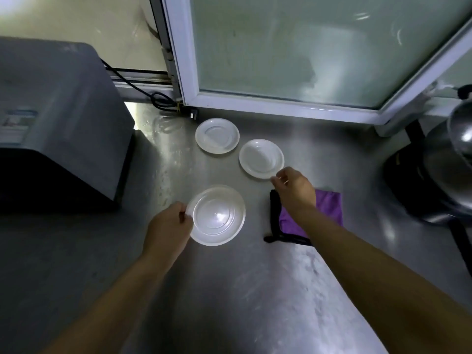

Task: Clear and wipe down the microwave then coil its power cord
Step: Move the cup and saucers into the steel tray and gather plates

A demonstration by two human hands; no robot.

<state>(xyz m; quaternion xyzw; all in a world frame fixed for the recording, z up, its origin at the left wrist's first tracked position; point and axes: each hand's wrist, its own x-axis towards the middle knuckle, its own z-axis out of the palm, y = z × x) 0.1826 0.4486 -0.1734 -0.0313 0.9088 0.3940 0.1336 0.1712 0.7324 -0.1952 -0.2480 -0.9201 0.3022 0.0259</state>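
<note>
Left hand gripping glass plate, right hand pinching white dish

Kitchen, steel counter w/ microwave, white plates (three), metal pot, frosted window

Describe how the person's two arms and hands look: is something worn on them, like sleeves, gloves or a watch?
Both forearms are bare as far as the picture shows them; no sleeve is in view. The left hand and the right hand wear no gloves. No watch, bracelet or ring can be seen, though the picture is dim and slightly blurred.
</note>
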